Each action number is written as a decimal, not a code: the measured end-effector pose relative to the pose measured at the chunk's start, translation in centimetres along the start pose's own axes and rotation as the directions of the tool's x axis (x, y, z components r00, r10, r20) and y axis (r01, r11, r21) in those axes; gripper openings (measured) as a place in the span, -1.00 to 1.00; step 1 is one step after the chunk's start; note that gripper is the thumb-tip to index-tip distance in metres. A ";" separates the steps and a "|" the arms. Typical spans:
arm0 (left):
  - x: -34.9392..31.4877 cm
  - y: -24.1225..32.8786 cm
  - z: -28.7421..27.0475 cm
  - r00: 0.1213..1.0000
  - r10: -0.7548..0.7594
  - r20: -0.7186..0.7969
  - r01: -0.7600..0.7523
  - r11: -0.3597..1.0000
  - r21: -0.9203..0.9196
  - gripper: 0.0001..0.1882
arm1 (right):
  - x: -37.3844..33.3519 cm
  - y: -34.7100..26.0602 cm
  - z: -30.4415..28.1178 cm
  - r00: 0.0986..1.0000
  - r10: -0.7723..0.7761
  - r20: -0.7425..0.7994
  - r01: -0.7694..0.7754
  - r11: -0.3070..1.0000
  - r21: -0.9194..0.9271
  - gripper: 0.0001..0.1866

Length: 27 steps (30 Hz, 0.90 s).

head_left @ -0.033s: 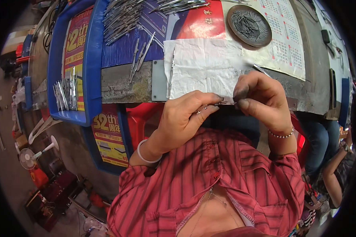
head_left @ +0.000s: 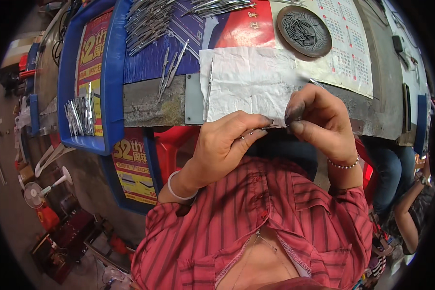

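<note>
My left hand (head_left: 227,140) is closed round a slim metal rod (head_left: 248,134), whose tip points right past the fingertips. Facing it, my right hand (head_left: 326,125) has thumb and forefinger pinched on a thin metal pin (head_left: 284,126) at the rod's tip; whether the two touch is too small to tell. Both hands are at the table's front edge, over a white paper sheet (head_left: 249,79). Another slim metal rod (head_left: 209,89) lies along the sheet's left side. Behind my right hand, a shiny metal piece (head_left: 319,85) shows in part.
A brown round dish (head_left: 281,36) of short dark pins stands at the back right. Piles of metal rods (head_left: 150,24) lie at the back left, with several loose rods (head_left: 171,67) nearer. Left of them is a blue tray (head_left: 113,72) holding rods. Another person's arm (head_left: 406,217) shows at right.
</note>
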<state>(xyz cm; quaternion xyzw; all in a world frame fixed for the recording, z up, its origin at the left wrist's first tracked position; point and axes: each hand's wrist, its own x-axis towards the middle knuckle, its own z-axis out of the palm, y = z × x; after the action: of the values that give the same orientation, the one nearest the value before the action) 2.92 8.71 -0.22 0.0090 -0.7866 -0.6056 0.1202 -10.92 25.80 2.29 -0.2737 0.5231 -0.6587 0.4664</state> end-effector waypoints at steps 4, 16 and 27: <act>0.1 0.2 -0.1 0.999 0.035 -0.007 -0.035 0.998 0.058 -0.81 | 0.1 0.1 0.1 1.000 -0.005 -0.008 0.006 0.997 0.078 -0.75; -0.4 -0.1 -0.3 0.993 0.121 0.008 -0.120 0.969 0.217 -0.78 | 0.4 0.1 0.4 0.998 0.067 0.015 -0.067 0.997 0.033 -0.76; -1.0 0.0 -0.2 0.985 0.170 0.030 -0.171 0.939 0.298 -0.68 | 0.0 1.8 -0.4 1.000 -0.019 0.020 0.016 0.992 0.125 -0.50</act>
<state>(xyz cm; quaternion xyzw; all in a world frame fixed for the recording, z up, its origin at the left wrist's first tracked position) 3.94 8.71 -0.33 -0.0424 -0.8672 -0.4670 0.1678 -10.64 25.96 0.43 -0.2554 0.4735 -0.6914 0.4822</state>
